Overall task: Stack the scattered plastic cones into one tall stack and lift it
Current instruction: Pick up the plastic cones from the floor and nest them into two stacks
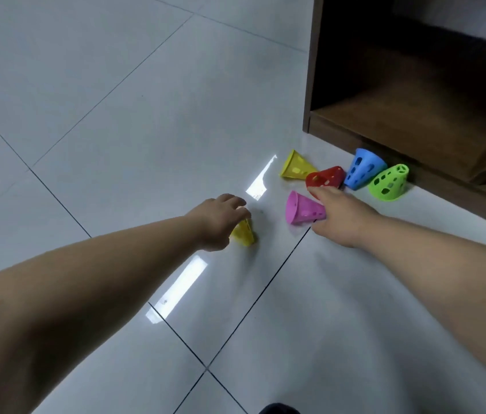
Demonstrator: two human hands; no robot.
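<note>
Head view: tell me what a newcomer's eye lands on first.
First, the bright perforated plastic cones on the pale tiled floor: a yellow cone, red cone, blue cone and green cone lie tipped beside the dark wooden cabinet. Next, the two bare arms: the right hand touches a pink cone, and the left hand covers a second yellow cone.

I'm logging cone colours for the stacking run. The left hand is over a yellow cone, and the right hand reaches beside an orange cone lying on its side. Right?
Not quite: the head view shows the cone by the right hand is pink, not orange. It does lie on its side, and the left hand is over a yellow cone.
</note>
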